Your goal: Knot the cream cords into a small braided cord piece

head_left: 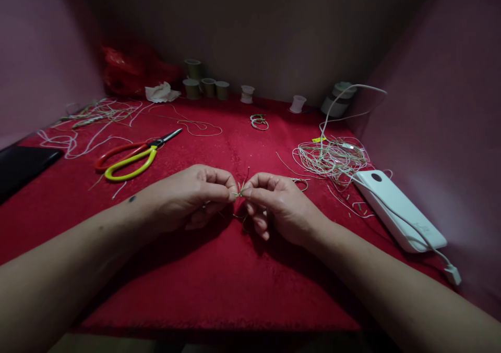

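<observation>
Between my two hands, over the middle of the red cloth, is a small knotted piece of thin green cord [240, 190] with short ends sticking up. My left hand [199, 194] pinches it from the left between thumb and forefinger. From the right, my right hand [276, 202] pinches the same cord, its other fingers curled below. Some thin cord dangles beneath the fingertips, partly in shadow. Just beyond my right hand lies a braided cord loop [300, 184], partly hidden by that hand. Scissors [135, 160] with one red and one yellow handle rest beyond my left forearm.
Cord tangles lie at left [102, 113] and right [329, 157]. A white power bank [401, 212] with a cable sits at right, a black flat device [27, 165] at left. Thread spools [191, 89], a red plastic bag [129, 69] and a lidded container [338, 100] line the back.
</observation>
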Motion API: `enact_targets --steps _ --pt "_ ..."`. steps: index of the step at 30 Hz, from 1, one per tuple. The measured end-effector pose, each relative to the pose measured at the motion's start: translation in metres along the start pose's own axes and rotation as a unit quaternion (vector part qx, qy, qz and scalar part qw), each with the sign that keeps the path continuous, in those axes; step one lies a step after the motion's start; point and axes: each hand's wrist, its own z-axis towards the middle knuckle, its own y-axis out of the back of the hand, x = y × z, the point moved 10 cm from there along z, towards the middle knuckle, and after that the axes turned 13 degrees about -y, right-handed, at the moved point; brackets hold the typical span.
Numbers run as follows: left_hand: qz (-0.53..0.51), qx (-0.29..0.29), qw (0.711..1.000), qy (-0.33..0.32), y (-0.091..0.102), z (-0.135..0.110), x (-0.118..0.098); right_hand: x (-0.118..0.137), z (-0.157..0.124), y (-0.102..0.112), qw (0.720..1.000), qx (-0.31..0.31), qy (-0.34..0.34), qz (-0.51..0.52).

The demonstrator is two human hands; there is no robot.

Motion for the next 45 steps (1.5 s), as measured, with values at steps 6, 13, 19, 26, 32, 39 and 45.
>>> enact_targets --steps 6,13,19,26,32,39,45 --pt "0.005 0.009 1.0 -0.02 -0.002 0.001 -0.002 -0.001 0.0 -0.001 1.0 0.006 0.004 -0.019" --pt "0.017 0.018 0.999 -0.033 -0.002 0.001 -0.004 -0.002 0.001 0.002 0.999 -0.001 0.006 -0.031" --pt "0.107 0.018 0.993 -0.056 0.004 -0.001 -0.014 -0.004 0.003 0.006 1.0 -0.008 -0.003 -0.019" --pt "0.291 -0.046 0.947 -0.13 0.024 -0.001 -0.041 -0.002 0.003 0.012 1.0 -0.018 0.0 0.012" --pt "0.423 -0.21 0.843 -0.258 0.048 -0.023 -0.09 0.0 0.005 0.024 0.998 -0.053 0.019 0.023" --pt "0.359 -0.115 0.908 -0.181 0.042 -0.015 -0.069 0.001 0.007 0.028 0.997 -0.073 0.033 0.017" --pt "0.135 0.028 0.984 -0.116 0.0 -0.024 -0.047 0.0 0.008 0.027 0.997 -0.064 0.042 0.006"
